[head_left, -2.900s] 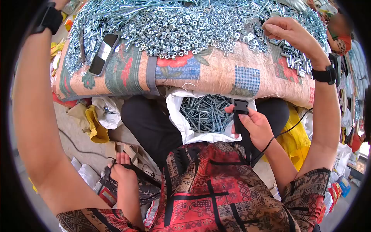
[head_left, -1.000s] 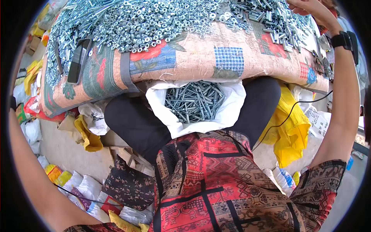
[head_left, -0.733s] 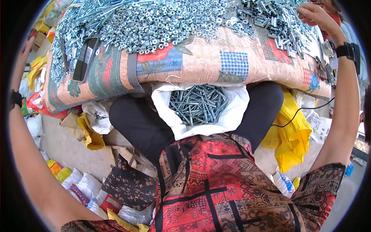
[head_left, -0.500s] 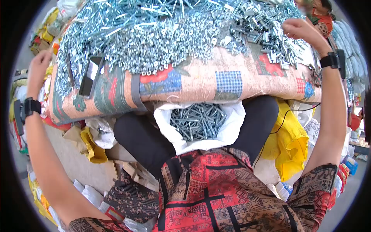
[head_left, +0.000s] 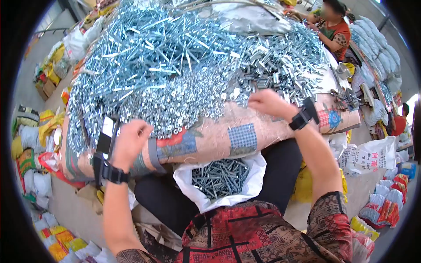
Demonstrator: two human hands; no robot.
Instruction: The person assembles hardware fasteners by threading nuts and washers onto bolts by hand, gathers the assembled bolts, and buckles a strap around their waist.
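My left hand (head_left: 131, 142) is over the near-left edge of a pile of small metal nuts (head_left: 188, 98), thumb and fingers curled together. Whatever it may hold is too small to make out. A phone (head_left: 105, 136) lies just beside it. My right hand (head_left: 272, 104) hovers at the near edge of the short metal sleeves (head_left: 280, 79), its fingers closed; their contents are hidden. Between my knees a white sack (head_left: 256, 175) stands with its mouth rolled back. Long dark metal bolts (head_left: 219, 177) fill it.
Long shiny rods (head_left: 153, 44) are heaped across the far part of the padded, patchwork-covered table (head_left: 210, 136). Metal tools (head_left: 346, 98) lie at its right edge. Another person (head_left: 335, 35) works at the far right. Filled bags (head_left: 381, 206) line the floor on the right.
Both hands have come inward from the far sides toward the near edge of the pile. The head view has shifted, showing more of the far table and the other person.
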